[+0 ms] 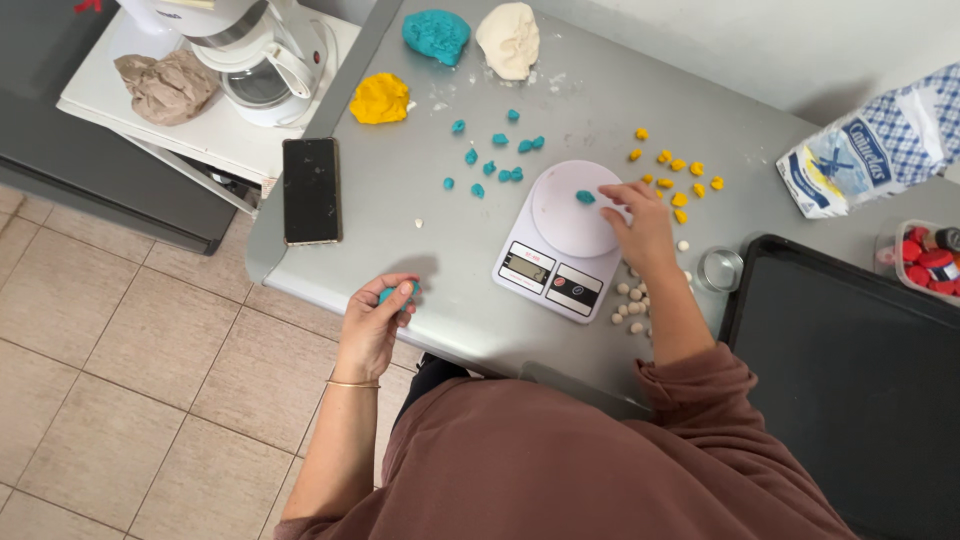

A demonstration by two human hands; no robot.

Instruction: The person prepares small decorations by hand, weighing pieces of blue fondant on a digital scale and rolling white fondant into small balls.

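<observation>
**Soft dough, weighed a pinch at a time**

The left hand (375, 318) was curled around a small lump of teal dough (388, 294) near the front edge of the grey worktop (420, 250), thumb pressed over it. The right hand (640, 222) lay loosely spread on the round white plate of the kitchen scale (560, 240), fingertips just beside a tiny teal piece (585, 197) sitting on the plate; whether they touched it could not be told from this angle.

The dough looked soft, light and easily dented, so a gentle pinch between thumb and forefinger would likely suit it; a firm squeeze would probably squash its shape. It might also have been slightly tacky.

More teal bits (495, 160) lay scattered behind the scale, yellow bits (680, 175) to its right, and small white balls (632, 300) beside the right wrist. Larger teal (436, 35), white (508, 38) and yellow (379, 99) masses sat farther back, with a black phone (311, 190) at the left.
</observation>
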